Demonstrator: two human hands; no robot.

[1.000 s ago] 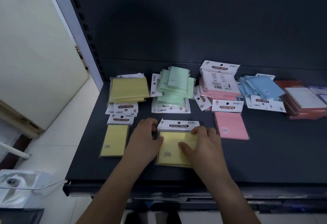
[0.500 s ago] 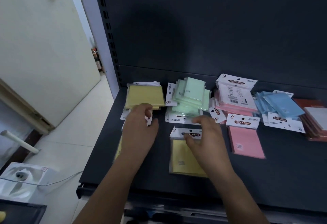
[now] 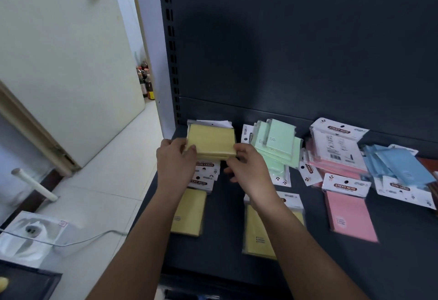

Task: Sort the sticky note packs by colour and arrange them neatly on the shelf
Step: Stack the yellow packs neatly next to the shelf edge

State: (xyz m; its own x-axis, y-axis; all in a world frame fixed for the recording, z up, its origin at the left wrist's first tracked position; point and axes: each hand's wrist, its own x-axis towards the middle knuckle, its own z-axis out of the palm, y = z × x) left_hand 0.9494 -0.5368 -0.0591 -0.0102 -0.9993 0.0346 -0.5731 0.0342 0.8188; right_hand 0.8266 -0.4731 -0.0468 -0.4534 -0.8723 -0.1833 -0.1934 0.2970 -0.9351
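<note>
Your left hand (image 3: 176, 157) and right hand (image 3: 248, 169) have fingers curled onto the yellow stack (image 3: 211, 139), clamped at its left and right edges near the back-left corner of the shelf (image 3: 227, 219). Just below your left fingers: white headers (image 3: 204, 174) reading "STICKY NOTE" upside down, then a yellow pack (image 3: 189, 212). Under your right wrist: second yellow pack (image 3: 257, 238). Right of your right fingers: green pile (image 3: 277, 144) just beside; pink pile (image 3: 336, 143) and pink pack (image 3: 350, 219), both headed "STICKY NOTE"; blue pile (image 3: 400, 169). Bare shelf lies between the two yellow packs and along the front edge.

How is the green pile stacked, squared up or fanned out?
Fanned out: in the green pile, packs lie skewed, edges stepping past one another.
</note>
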